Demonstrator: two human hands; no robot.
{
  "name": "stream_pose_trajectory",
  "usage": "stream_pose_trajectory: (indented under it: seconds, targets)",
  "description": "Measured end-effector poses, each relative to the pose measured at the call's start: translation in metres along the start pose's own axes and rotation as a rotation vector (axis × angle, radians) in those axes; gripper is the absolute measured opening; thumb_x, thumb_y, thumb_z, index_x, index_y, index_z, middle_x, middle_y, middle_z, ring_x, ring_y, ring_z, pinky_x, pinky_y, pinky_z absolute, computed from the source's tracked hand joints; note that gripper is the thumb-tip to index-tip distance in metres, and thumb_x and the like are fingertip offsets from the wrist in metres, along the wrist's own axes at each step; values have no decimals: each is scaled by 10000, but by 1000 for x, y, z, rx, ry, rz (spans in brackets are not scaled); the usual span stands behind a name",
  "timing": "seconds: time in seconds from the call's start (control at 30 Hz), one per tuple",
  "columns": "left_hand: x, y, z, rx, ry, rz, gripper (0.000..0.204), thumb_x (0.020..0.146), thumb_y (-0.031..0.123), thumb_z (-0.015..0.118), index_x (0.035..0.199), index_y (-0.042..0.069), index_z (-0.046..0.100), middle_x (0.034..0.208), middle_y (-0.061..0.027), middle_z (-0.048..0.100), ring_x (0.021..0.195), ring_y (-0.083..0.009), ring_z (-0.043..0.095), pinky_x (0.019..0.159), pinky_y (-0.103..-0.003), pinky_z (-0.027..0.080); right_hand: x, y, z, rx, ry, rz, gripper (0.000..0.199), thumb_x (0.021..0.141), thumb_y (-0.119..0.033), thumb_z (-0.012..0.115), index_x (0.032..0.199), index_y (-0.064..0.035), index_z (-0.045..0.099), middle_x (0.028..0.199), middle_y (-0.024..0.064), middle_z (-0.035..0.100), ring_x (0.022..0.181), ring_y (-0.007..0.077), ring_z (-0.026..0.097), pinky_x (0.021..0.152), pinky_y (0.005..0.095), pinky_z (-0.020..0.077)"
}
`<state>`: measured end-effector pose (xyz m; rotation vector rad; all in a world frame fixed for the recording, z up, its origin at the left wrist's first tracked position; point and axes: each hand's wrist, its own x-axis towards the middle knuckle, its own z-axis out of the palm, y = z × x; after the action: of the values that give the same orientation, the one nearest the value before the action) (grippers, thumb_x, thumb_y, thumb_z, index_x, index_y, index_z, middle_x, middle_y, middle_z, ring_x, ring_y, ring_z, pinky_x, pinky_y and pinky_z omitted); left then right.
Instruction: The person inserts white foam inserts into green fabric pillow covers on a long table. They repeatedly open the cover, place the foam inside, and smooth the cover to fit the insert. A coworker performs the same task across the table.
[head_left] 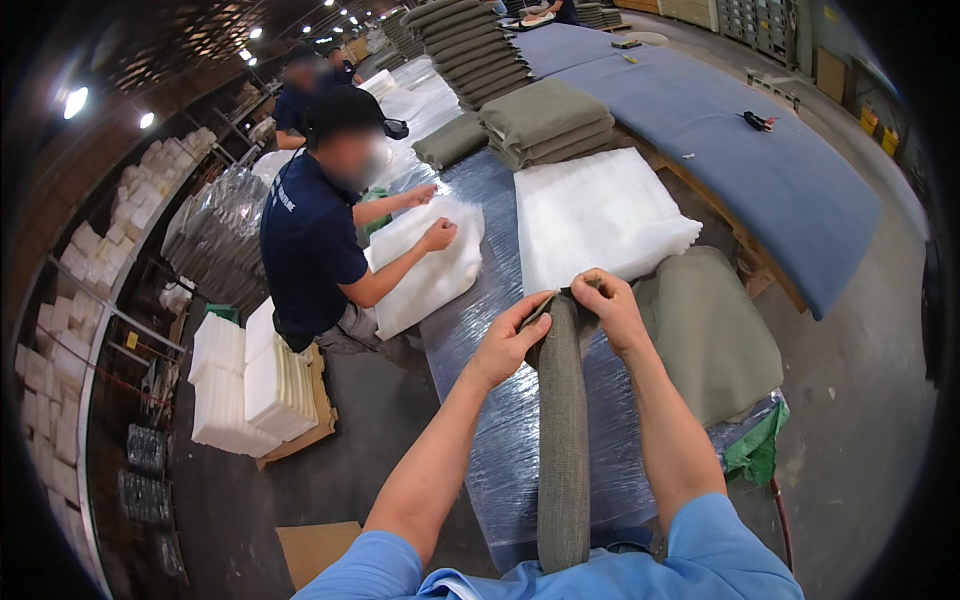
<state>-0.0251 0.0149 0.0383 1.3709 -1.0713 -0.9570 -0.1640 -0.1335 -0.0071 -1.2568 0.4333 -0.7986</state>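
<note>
Pinching the far end of a grey-green fabric cover [563, 420] with both hands, I have its long axis running straight from my chest at six o'clock up toward twelve. My left hand [508, 340] grips the top edge from about ten o'clock, fingers pressed together on the cloth with the thumb beneath; my right hand [608, 308] closes over it from about two o'clock, fingers curled down onto the same edge. Both hands sit level and touching the cover. Just past my fingertips at twelve lies a white foam pad [590, 215] on the plastic-wrapped table [480, 330]; another olive cover [710, 330] rests at three.
</note>
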Motion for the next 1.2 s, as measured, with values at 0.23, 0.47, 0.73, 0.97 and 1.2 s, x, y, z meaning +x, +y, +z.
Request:
stream_pose_trajectory:
  seconds: [0.23, 0.47, 0.73, 0.97, 1.2]
  targets:
    - [10, -6, 16, 435, 340, 313, 244, 1040, 147, 606, 1215, 18, 717, 1188, -135, 703, 1086, -265, 679, 957, -348, 523, -20, 11, 9, -223, 324, -249, 165, 942, -136, 748, 1005, 16, 732, 957, 44, 650, 889, 136, 609, 803, 288, 483]
    - [5, -16, 26, 602, 518, 506, 189, 984, 110, 680, 1134, 18, 749, 1133, -130, 707, 1010, -275, 696, 890, -359, 550, -41, 23, 37, -275, 497, -442, 140, 919, -105, 783, 982, 9, 732, 1011, 89, 645, 912, 183, 622, 796, 301, 506]
    - [11, -21, 24, 475, 570, 410, 188, 1025, 149, 653, 1118, 10, 738, 1016, -88, 722, 950, -184, 679, 850, -300, 532, -26, 26, 39, -189, 424, -449, 113, 960, -77, 710, 1026, 15, 702, 1052, 106, 701, 932, 188, 653, 845, 307, 517]
    - [39, -21, 30, 124, 669, 161, 279, 1088, 232, 582, 1027, -16, 695, 862, -48, 697, 779, -102, 593, 706, -286, 487, 17, 17, 26, -29, 187, -126, 191, 1049, -192, 624, 1027, -10, 678, 889, 23, 718, 819, 90, 618, 773, 265, 500]
    - [48, -28, 26, 435, 743, 340, 229, 1079, 198, 571, 1033, -12, 653, 893, -108, 651, 796, -219, 613, 731, -350, 491, 17, 16, 22, 250, -3, 109, 296, 1087, -295, 585, 978, -42, 694, 872, -27, 677, 776, 48, 562, 714, 244, 470]
